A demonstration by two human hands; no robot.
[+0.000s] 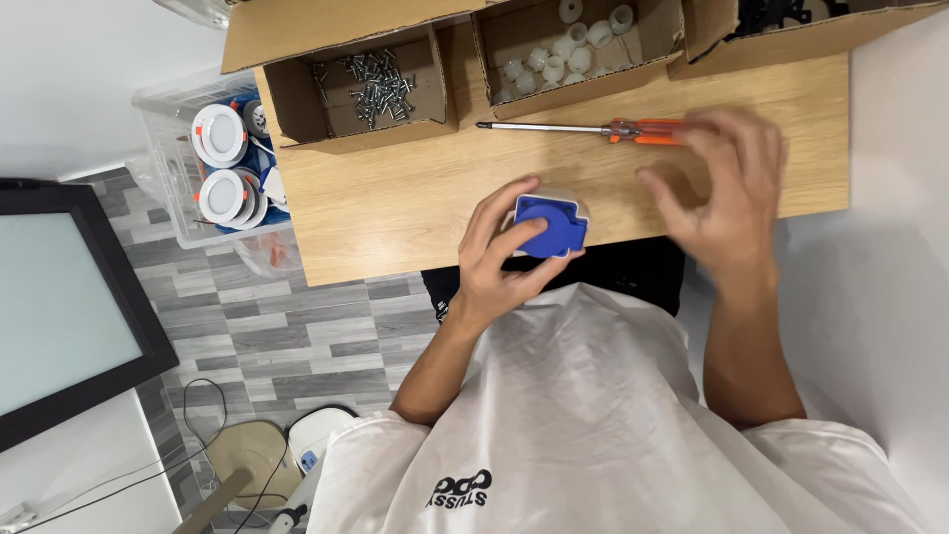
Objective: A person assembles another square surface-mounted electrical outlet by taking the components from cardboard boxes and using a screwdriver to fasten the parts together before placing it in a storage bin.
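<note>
My left hand [499,255] grips a small blue square part [550,225] with a round recess, held at the near edge of the wooden table [395,198]. My right hand [727,193] hovers with fingers spread just over the orange handle of a screwdriver [583,129] that lies on the table, its shaft pointing left. The hand is blurred and covers the handle's end; whether it touches the handle cannot be told.
At the table's back stand cardboard boxes: one with several screws [376,84], one with white round parts [568,49], one with dark parts [781,20]. A clear bin [163,148] with round white lamps sits left of the table. A dark-framed panel [59,297] lies at the left.
</note>
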